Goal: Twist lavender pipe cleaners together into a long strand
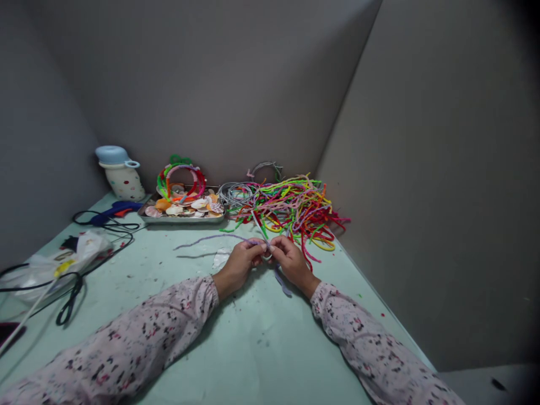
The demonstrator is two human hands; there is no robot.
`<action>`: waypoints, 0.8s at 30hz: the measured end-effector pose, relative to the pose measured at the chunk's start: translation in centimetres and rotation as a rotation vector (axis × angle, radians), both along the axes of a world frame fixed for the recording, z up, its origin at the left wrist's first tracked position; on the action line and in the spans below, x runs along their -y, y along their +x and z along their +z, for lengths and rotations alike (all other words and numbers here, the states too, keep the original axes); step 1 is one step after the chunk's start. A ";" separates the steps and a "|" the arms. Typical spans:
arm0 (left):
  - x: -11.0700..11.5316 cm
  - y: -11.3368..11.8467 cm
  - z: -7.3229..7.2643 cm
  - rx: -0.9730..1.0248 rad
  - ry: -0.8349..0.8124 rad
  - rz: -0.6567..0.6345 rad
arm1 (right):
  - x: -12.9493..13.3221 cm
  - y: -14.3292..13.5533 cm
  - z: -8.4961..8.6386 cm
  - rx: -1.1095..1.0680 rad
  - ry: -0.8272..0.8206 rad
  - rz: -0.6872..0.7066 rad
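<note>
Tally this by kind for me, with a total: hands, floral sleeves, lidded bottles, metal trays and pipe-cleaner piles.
Hands: 2 (left hand, right hand)
Floral sleeves: 2
Lidded bottle: 1
Metal tray: 1
Pipe-cleaner pile: 1
Total: 7

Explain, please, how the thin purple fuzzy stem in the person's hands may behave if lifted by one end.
The thin purple fuzzy stem is probably light, being so slender. It likely bends yet keeps some shape: beyond the left hand, it arcs above the pale green table without drooping straight down.
</note>
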State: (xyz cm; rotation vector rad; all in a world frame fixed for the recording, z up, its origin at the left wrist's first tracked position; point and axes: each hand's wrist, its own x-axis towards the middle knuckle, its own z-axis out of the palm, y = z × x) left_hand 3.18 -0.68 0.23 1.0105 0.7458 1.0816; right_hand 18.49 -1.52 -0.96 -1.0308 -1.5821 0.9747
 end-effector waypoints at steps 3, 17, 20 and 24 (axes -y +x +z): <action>-0.1 -0.1 0.0 0.004 0.009 -0.020 | 0.0 0.1 -0.1 -0.009 -0.002 0.013; 0.2 0.0 0.4 0.066 -0.018 -0.077 | 0.0 0.0 0.1 -0.109 -0.047 0.061; 0.1 0.0 0.3 0.062 -0.004 -0.073 | 0.1 0.0 0.2 -0.109 -0.036 0.073; 0.1 0.0 0.2 0.041 0.011 -0.063 | 0.1 0.0 0.4 -0.097 -0.042 0.069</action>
